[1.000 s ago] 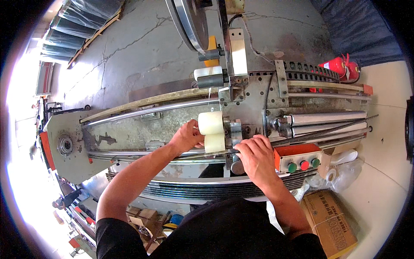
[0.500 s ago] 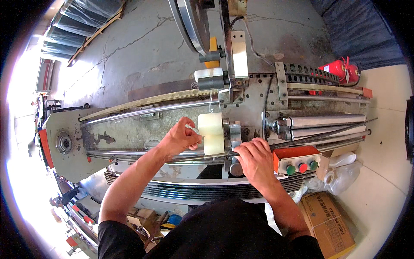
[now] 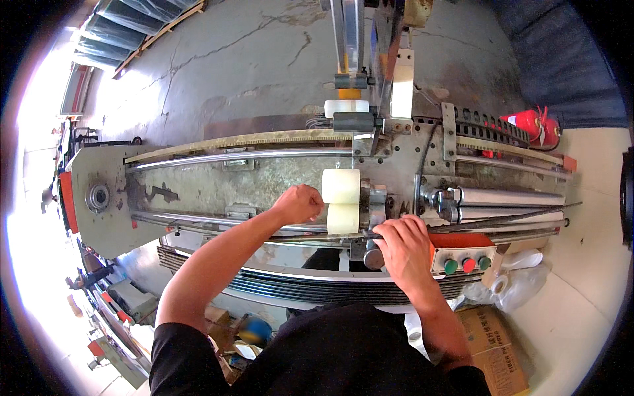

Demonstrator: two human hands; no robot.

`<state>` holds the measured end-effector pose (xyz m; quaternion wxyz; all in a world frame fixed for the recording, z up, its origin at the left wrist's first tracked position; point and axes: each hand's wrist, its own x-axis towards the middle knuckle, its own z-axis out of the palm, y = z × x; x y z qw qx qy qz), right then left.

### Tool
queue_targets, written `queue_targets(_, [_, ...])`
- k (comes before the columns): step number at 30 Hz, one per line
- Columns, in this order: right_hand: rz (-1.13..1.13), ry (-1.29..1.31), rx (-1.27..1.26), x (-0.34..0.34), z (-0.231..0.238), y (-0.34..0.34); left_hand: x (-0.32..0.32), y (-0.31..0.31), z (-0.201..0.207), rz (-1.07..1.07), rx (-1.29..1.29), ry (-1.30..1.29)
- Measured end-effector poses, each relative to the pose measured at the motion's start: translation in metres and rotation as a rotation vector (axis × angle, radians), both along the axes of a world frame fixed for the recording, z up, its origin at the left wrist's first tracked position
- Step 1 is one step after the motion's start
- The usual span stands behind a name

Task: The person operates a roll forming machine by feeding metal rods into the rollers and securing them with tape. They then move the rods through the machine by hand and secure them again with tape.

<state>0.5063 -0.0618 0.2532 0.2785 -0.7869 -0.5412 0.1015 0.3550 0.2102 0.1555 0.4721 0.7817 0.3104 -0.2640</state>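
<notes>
My left hand [image 3: 300, 203] is closed, its fingers curled just left of two cream rollers [image 3: 341, 186] stacked one above the other. Whatever its fingertips might pinch is hidden. On the right, my right hand [image 3: 404, 244] has its fingers bent over a long thin dark rod [image 3: 462, 226] that crosses the front of the machine below the rollers. A round metal knob [image 3: 374, 258] sits just left of that hand. The rollers are mounted on a metal carriage [image 3: 403, 155], which straddles the machine's long rails [image 3: 264, 156].
A control box [image 3: 462, 254] with green and red buttons stands right of my right hand. Behind the carriage rise dark guide rollers [image 3: 353, 121] and a tall metal arm. Fire extinguishers [image 3: 531, 127], a cardboard box [image 3: 492, 346] and plastic bags [image 3: 525, 287] lie to the right.
The carriage and rollers appear farther right, with the view shifted too. My left hand has moved right alongside them, its fingers more curled. My right hand keeps its place on the rod.
</notes>
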Motion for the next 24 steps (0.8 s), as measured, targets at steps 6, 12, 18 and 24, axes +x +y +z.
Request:
queue_targets(6, [-0.007, 0.001, 0.002, -0.002, 0.001, -0.005, 0.003, -0.017, 0.032, -0.083, -0.060, -0.066])
queue_targets(12, [-0.010, 0.007, 0.004, -0.001, 0.003, -0.002, -0.013, -0.005, 0.074, 0.295, -0.293, -0.204])
queue_targets(18, [-0.018, -0.014, 0.015, 0.004, 0.005, 0.005, 0.003, -0.007, 0.105, 0.512, -0.452, -0.129])
queue_targets(24, [-0.024, 0.001, 0.038, 0.013, -0.002, 0.015, 0.003, -0.039, 0.123, 0.618, -0.509, -0.172])
